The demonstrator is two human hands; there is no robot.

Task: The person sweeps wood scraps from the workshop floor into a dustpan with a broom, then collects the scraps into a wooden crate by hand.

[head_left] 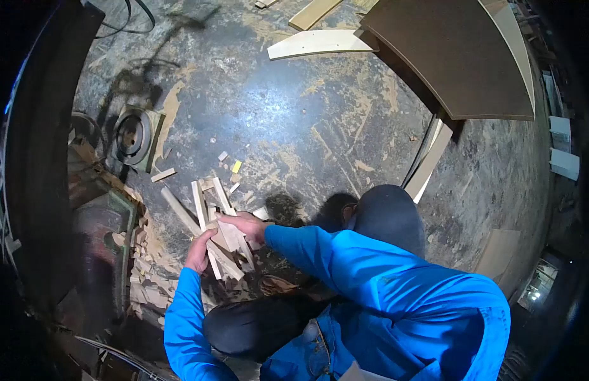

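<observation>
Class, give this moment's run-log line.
left hand: holding pale flat wooden pieces | right hand: holding same pieces | on stained grey floor: small yellow block

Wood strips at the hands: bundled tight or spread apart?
Spread apart at the far end: a gap shows between the wood strips beyond the left hand and right hand. Under the hands, cannot tell.

Pale-stained grey floor [212, 120], bright glare [269, 105]

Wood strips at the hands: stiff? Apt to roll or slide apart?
Likely stiff: the wood strips look straight, without visible sag. Probably won't roll: their sides look flat and edges squared. Could slide apart if pushed: they lie at differing angles, and no binding is visible.
</observation>
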